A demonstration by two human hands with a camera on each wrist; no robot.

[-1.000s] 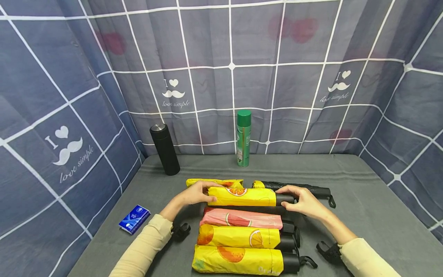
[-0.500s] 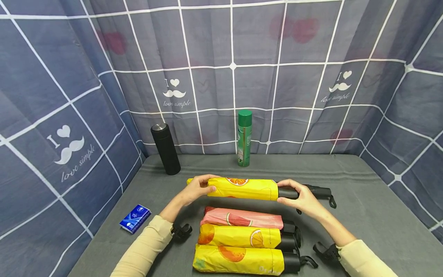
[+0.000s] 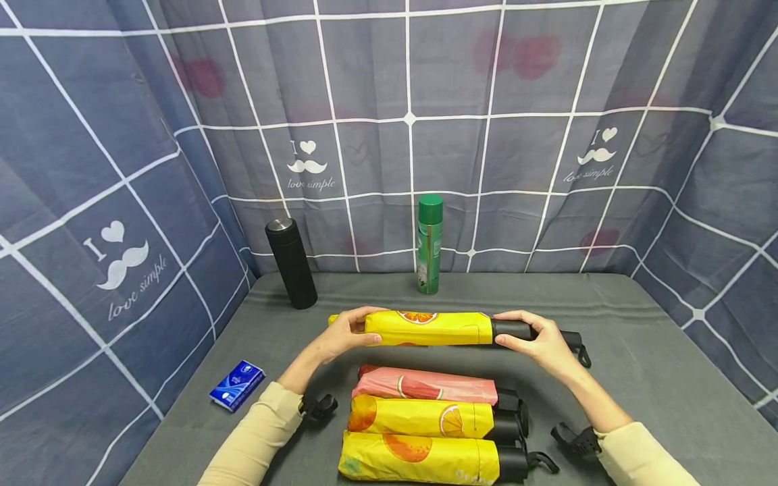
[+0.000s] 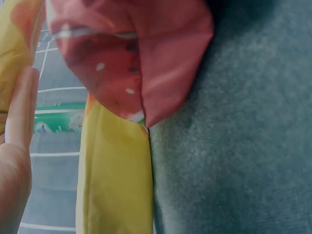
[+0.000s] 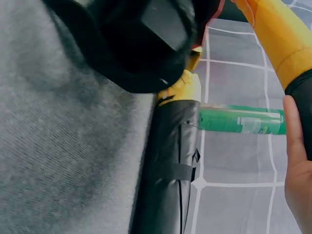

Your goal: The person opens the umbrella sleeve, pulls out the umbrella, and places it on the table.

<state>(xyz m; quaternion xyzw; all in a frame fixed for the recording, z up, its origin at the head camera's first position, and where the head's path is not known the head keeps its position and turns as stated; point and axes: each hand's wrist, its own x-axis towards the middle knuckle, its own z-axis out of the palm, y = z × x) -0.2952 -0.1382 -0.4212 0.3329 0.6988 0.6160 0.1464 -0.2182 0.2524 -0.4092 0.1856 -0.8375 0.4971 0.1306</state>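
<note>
A folded umbrella in a yellow sleeve with an orange-slice print [image 3: 434, 329] is held level above the table. My left hand [image 3: 349, 335] grips its sleeved end, and my right hand [image 3: 541, 344] holds the black handle [image 3: 512, 329] between thumb and fingers. Behind it, mostly hidden in the head view, lie a yellow fabric piece [image 4: 117, 170] and a black folded umbrella with a yellow end [image 5: 168, 146]. Closer to the person are a pink watermelon-print umbrella [image 3: 425, 385] and two yellow umbrellas, one in the middle [image 3: 419, 415] and one in front [image 3: 419, 455], lying parallel.
On the grey table [image 3: 638, 371], a black flask [image 3: 292, 266] stands back left, and a green spray can [image 3: 429, 246] is at back centre. A blue tissue packet [image 3: 237, 385] lies left. Grid-patterned curtains [image 3: 377, 155] enclose the back and sides.
Both hands have lifted the yellow umbrella up and away from the row in front, toward the back. Over the last half second, my right hand has shifted slightly right along the handle.
</note>
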